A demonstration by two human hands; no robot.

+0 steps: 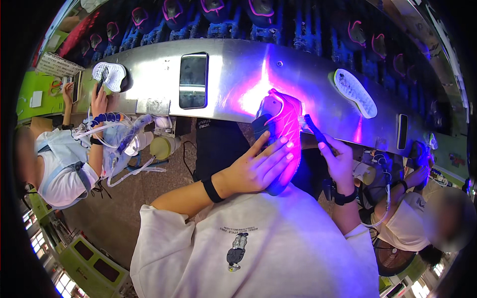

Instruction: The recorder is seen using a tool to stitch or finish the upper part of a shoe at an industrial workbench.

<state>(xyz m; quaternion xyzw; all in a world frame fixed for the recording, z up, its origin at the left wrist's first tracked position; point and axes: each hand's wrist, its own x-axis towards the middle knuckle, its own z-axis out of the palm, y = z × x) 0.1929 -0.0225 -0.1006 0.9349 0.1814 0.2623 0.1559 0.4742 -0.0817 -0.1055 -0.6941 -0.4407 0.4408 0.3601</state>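
A shoe (289,119), glowing pink and violet under the coloured light, stands tilted at the near edge of the metal bench, its toe pointing towards my body. My left hand (258,166) grips it from the left, fingers laid across its side and the thumb near the dark collar. In my right hand (339,161) is a brush (313,130) with a dark handle. Its pale bristles touch the right side of the shoe, close to the lower edge. The shoe's underside is hidden.
On the metal bench (144,64) lie a phone (193,82), a white shoe sole (355,93) and another phone (402,131). Behind moves a line of dark shoes (258,10) on blue racks. At left, a co-worker's hand (99,102) works on a white sole (113,75); another person (405,216) sits right.
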